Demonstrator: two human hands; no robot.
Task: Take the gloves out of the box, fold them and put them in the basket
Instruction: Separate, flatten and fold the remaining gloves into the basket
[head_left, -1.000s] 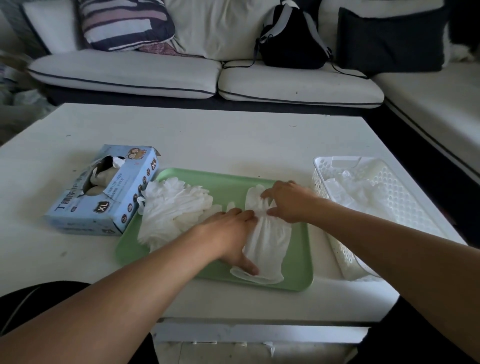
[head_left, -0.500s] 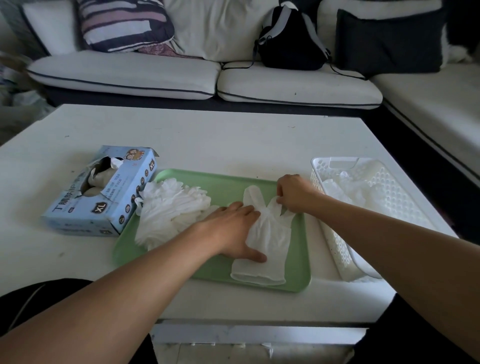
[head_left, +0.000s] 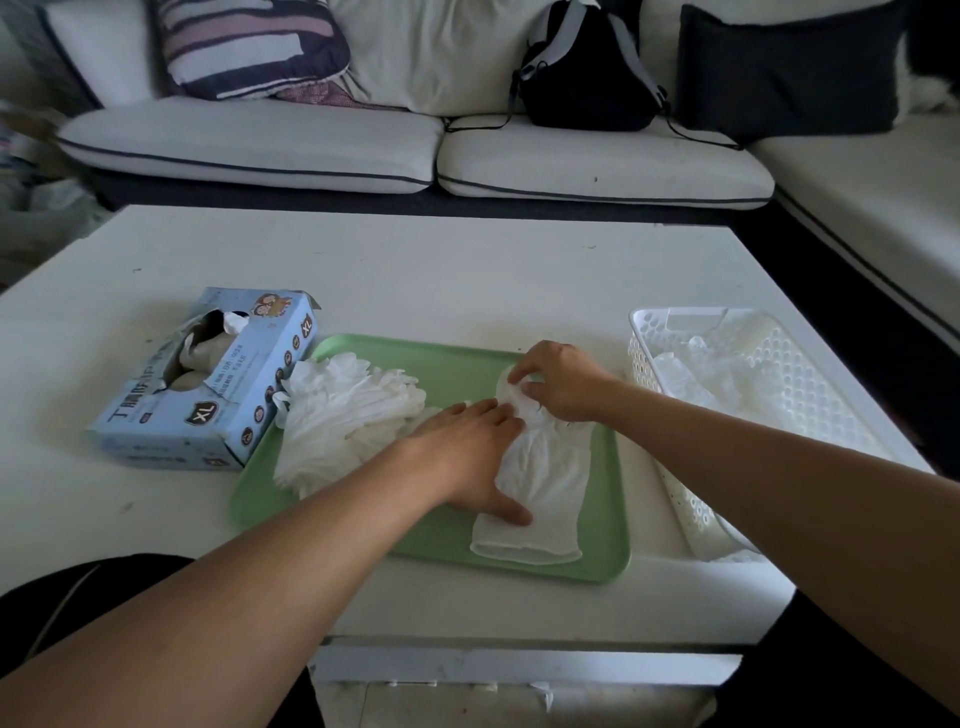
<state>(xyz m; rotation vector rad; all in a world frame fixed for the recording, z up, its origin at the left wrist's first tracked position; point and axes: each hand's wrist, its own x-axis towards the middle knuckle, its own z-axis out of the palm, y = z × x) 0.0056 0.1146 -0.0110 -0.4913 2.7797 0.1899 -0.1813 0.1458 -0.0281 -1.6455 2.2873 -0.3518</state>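
The job is sitting somewhere in the middle: several folded white gloves are already lying in the white basket (head_left: 795, 395) at the right edge of the table (head_left: 415, 270), a loose heap of gloves (head_left: 343, 421) is waiting on the left half of the green tray (head_left: 447, 364), and the blue box (head_left: 208, 384) beside the tray is showing what looks like more stock through its torn opening, though the dim view is making that hard to confirm. One glove (head_left: 540, 483) is lying flat on the right half of the tray, cuff toward the person, and both hands are working on it. The left hand (head_left: 467, 457) is pressing down on the glove's left side with straight fingers, thumb lying on the lower part. The right hand (head_left: 561, 382) is curling over the far end and pinching the glove's finger tips, probably starting a fold. This glove is not yet folded, and the whole heap is left to fold and carry across.
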